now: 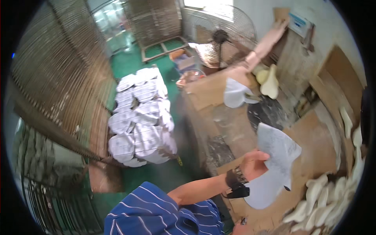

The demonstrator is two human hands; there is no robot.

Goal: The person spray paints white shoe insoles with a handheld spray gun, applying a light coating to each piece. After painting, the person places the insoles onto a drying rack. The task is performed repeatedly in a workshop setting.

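Note:
My left hand, with a dark watch on its wrist, comes in from the lower left over a bench. Its thumb and fingers are closed on the edge of a flat, grey-white shaped piece. That piece is broad at the upper end, and a rounded pale part shows below the hand. At the lower edge is a small patch of skin, perhaps my right hand, its fingers hidden. Farther along the bench lies another pale, rounded piece, beside cream-coloured, bulb-ended shapes.
Several cream shapes are heaped at the lower right. A bare forearm, apparently another person's, reaches toward the wall. A large fan stands at the back. To the left, white pieces lie stacked near a tall metal rack.

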